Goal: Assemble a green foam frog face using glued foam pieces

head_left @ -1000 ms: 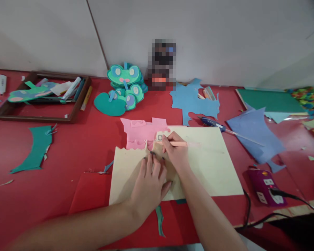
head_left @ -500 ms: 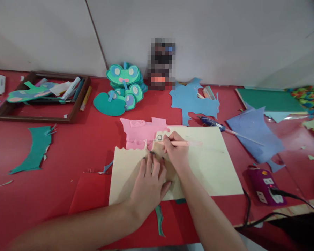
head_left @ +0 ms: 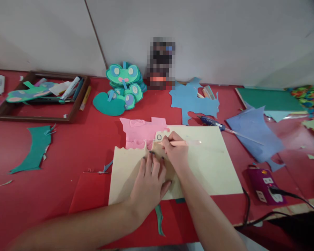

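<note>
A cream foam sheet [head_left: 214,167] lies on the red table in front of me. My left hand [head_left: 149,181] rests flat on it, fingers stretched out and pressing down. My right hand [head_left: 174,150] is closed round a pale pink pen [head_left: 188,143], whose tip touches the sheet's top edge beside a small drawn ring [head_left: 159,137]. A pink foam piece [head_left: 140,132] with cut-out shapes lies just beyond the cream sheet, touching it.
Green frog-like foam figures [head_left: 122,87] stand at the back. A wooden frame [head_left: 39,99] with markers sits at left, a green scrap [head_left: 38,148] nearer. Blue scraps [head_left: 193,101], a glue gun [head_left: 211,122], blue sheets [head_left: 253,136] and a purple power strip [head_left: 267,184] lie to the right.
Almost nothing differs; my right hand and the pen have shifted only very slightly at the sheet's top edge.
</note>
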Demonstrator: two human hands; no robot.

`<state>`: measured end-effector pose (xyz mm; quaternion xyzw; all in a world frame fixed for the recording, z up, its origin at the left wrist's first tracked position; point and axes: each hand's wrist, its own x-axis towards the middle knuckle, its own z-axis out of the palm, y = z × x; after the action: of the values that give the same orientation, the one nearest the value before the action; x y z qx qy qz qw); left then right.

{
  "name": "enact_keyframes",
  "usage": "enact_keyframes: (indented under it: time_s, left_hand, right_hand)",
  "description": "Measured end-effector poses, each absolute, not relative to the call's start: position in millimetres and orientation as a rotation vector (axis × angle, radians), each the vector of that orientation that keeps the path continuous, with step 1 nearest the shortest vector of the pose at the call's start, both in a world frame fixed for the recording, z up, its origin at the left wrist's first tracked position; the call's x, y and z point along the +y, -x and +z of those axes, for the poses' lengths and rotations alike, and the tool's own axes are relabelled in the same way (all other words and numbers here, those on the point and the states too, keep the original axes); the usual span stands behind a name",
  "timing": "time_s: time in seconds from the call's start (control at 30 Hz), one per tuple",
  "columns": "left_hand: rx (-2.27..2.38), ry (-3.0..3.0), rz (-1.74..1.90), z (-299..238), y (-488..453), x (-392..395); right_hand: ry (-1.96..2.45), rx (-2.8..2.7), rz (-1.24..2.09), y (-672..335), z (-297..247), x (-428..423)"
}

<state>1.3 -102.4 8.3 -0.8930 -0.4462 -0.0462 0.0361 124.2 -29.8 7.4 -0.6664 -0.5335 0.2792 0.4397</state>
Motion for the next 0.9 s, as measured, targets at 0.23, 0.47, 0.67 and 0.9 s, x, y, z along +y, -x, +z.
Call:
enact_keyframes:
  time_s: [0.23,0.47,0.67,0.9]
  left_hand:
    - [-1.369,2.739,-0.13,9.6,-1.5,-103.0]
    - [-1.38,2.754,-0.13,9.5,-1.6,-102.3]
    - [-1.379,2.76,-0.127,9.4,-1.6,-102.5]
    - [-1.393,2.764,-0.152,9.3,-1.1,-102.6]
  right_hand:
    - [1.608,-1.348,0.72,-124.3,7.1,-30.3]
    - [1.647,-1.301,0.681,-123.5,5.8,-31.3]
    - [1.664,-1.322,0.656,-122.6,7.3,-31.7]
    - [1.594,-1.181,0.761,-124.8,7.8,-35.1]
